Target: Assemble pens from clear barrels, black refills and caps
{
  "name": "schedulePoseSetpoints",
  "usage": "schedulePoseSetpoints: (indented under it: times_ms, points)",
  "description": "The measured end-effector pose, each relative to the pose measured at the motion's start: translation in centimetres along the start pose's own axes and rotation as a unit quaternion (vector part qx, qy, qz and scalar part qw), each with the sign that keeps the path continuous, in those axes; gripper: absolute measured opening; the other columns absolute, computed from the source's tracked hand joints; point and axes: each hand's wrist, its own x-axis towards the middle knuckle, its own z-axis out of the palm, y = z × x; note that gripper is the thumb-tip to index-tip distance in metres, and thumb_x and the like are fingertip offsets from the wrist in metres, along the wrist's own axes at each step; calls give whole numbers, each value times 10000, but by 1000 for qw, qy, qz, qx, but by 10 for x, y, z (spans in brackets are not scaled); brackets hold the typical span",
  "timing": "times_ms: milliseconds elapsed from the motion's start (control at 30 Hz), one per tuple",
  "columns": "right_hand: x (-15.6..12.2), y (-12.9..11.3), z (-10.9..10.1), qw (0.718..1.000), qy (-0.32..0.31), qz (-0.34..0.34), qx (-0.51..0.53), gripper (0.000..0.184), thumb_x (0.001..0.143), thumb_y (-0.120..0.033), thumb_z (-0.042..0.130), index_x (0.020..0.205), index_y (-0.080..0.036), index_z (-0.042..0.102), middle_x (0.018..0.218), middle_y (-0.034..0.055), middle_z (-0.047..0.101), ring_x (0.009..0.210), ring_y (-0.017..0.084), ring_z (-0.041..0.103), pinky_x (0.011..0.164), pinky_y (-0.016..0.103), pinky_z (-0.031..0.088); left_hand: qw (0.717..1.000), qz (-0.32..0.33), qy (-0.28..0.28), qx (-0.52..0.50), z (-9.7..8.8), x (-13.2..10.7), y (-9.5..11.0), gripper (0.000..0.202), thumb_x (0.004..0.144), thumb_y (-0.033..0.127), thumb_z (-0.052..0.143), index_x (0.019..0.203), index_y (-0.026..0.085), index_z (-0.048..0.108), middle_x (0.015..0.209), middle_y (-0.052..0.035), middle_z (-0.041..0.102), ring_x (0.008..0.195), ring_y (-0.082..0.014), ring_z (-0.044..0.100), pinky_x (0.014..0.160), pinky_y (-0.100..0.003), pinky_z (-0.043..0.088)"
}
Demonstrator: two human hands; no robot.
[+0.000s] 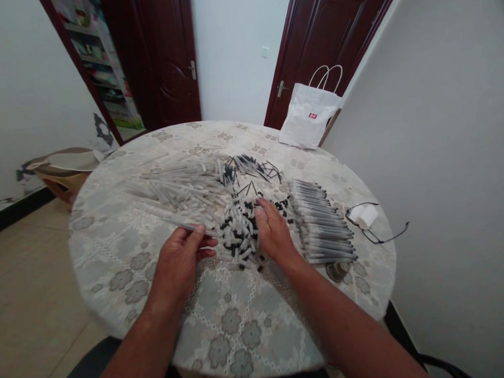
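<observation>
My left hand (180,254) pinches a clear pen barrel (175,221) between thumb and fingers, its right end reaching towards the heap of pen caps. My right hand (275,231) is at the right side of the white and black caps (237,228), fingers bent together; whatever they grip is hidden. Behind my left hand spreads a loose pile of clear barrels (172,184). Dark-tipped refills (251,164) lie scattered beyond the caps. To the right of my right hand, several pens (322,225) lie side by side in a row.
Eyeglasses (375,239) and a small white object (365,215) lie at the table's right, near a small round object (337,271). A white paper bag (309,115) stands at the back right edge of the patterned tablecloth (237,345). A chair (65,172) is at the left.
</observation>
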Motion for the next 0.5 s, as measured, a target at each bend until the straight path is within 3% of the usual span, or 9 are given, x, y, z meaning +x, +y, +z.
schedulePoseSetpoints:
  times_ms: [100, 167, 267, 367, 500]
  points:
    - [-23, 10, -14, 996, -64, 20, -56, 597, 1039, -485, 391, 1483, -102, 498, 1513, 200, 510, 1434, 292, 447, 1196, 484, 346, 1000, 2, 4, -7, 1, -1, 0, 365, 830, 514, 735, 912, 167, 655, 861, -58, 716, 783, -216, 711, 610, -305, 601]
    - [-45, 13, -16, 988, -115, 4, -100, 756, 983, -586, 485, 1550, -92, 408, 1600, 232, 377, 1501, 354, 329, 1209, 545, 298, 1000, 5, 5, -13, 2, -2, 0, 365, 839, 514, 726, 915, 165, 652, 846, -51, 710, 776, -212, 709, 606, -302, 596]
    - [-70, 10, -11, 979, -143, -35, -141, 959, 880, -684, 599, 1595, -105, 329, 1671, 238, 204, 1542, 425, 186, 1220, 614, 217, 1000, 14, 2, -17, 2, -3, 0, 371, 846, 517, 719, 915, 159, 653, 860, -55, 709, 777, -207, 705, 607, -296, 590]
    - [-72, 3, 1, 977, -147, -64, -143, 1021, 841, -695, 638, 1621, -149, 267, 1691, 209, 148, 1544, 439, 162, 1212, 630, 218, 1000, 19, 3, -19, 2, -3, 1, 380, 845, 524, 718, 918, 156, 652, 870, -57, 707, 762, -200, 696, 603, -294, 587]
    - [-52, -7, 25, 981, -124, -64, -136, 978, 856, -651, 645, 1609, -143, 282, 1671, 227, 202, 1523, 449, 217, 1200, 628, 241, 999, 28, 11, -16, 2, -3, 2, 385, 846, 526, 716, 924, 154, 650, 871, -59, 710, 752, -196, 694, 600, -288, 585]
